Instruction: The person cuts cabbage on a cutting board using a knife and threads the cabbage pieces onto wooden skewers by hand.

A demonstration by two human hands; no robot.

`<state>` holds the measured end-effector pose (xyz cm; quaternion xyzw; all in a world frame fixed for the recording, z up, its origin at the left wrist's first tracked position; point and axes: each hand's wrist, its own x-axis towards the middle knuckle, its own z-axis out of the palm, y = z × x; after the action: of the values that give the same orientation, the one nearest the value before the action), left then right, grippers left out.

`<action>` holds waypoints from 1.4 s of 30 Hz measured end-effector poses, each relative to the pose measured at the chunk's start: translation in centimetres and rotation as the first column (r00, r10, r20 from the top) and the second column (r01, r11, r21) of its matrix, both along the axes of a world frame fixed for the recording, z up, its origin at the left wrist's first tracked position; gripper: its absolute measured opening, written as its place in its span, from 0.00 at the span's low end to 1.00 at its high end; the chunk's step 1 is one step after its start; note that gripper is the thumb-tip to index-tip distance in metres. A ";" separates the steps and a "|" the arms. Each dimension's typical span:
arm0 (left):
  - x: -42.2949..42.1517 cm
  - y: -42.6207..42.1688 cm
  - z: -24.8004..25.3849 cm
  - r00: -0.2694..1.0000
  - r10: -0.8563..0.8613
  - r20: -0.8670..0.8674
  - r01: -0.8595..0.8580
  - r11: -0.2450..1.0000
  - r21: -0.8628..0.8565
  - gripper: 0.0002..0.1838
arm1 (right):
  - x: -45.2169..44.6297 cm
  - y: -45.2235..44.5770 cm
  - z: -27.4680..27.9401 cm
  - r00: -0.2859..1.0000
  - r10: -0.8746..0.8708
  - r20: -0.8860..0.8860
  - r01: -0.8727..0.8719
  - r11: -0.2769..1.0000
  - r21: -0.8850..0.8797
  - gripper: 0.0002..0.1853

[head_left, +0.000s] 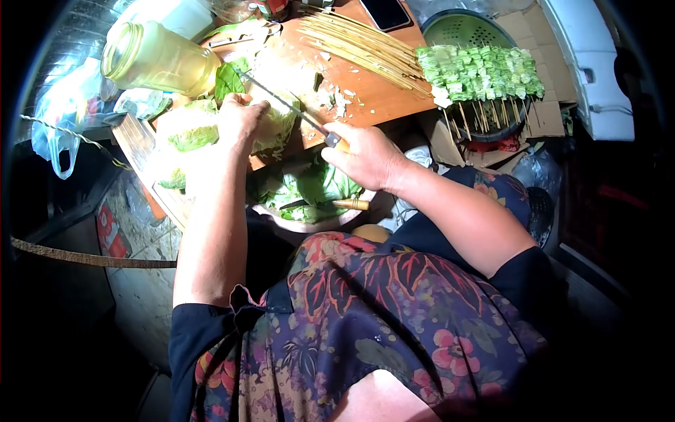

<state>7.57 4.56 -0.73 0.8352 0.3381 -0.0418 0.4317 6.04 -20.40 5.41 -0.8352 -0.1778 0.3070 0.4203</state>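
My right hand (369, 156) is wrapped round the handle of a knife (292, 105), its long thin blade pointing up and left across the board. Fingers bent, my left hand (242, 121) presses on pale cut cabbage (278, 123) near the blade; glare washes out part of it. Just beyond those fingertips is a dark green leaf (228, 81). More cut cabbage (193, 126) lies left of my left hand. Below the board's edge, a bowl (309, 226) holds green leaves and a second knife (351, 204) with a wooden handle.
Bare wooden skewers (365, 46) lie on the board (373, 98) beside a phone (387, 13). Skewered green pieces (481, 74) rest over a colander (457, 24) at right. A large jar (165, 60) leans at back left, near a plastic bag (63, 112).
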 end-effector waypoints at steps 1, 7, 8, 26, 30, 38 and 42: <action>0.3 0.5 -0.7 1.000 -0.002 -0.001 0.002 0.998 -0.056 0.19 | -0.2 -0.1 0.3 0.999 0.039 0.007 -0.039 0.999 0.018 0.25; 0.5 -0.3 0.6 0.999 0.032 -0.011 -0.034 0.986 -0.164 0.18 | -0.7 -0.6 0.6 0.994 0.063 -0.093 -0.065 0.998 -0.022 0.26; 0.5 -0.5 0.9 0.999 0.039 -0.014 -0.041 0.984 -0.176 0.17 | -0.6 -0.6 0.5 0.993 0.071 -0.090 -0.073 0.997 -0.021 0.26; 0.5 0.5 -1.2 0.987 -0.074 -0.142 0.085 0.994 0.070 0.22 | 1.0 2.9 -5.0 0.997 0.063 -0.042 -0.066 0.995 -0.071 0.14; -0.1 0.9 0.4 0.983 -0.162 -0.089 0.183 0.927 0.328 0.24 | 0.6 2.5 -4.8 0.997 0.066 -0.027 -0.067 0.997 -0.042 0.16; -0.2 -1.4 5.6 0.958 -0.250 -0.138 0.275 0.678 0.682 0.23 | 0.0 1.6 -0.4 0.998 0.022 -0.057 -0.017 0.997 0.078 0.23; 0.3 -1.9 3.7 0.854 -0.518 0.055 0.381 0.694 0.611 0.21 | 0.7 1.3 0.6 0.984 -0.118 -0.131 0.143 0.970 0.195 0.24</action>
<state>7.89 2.66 2.99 0.9821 0.0677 0.0522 0.1678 6.72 -19.09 6.01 -0.7781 -0.1275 0.3078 0.5325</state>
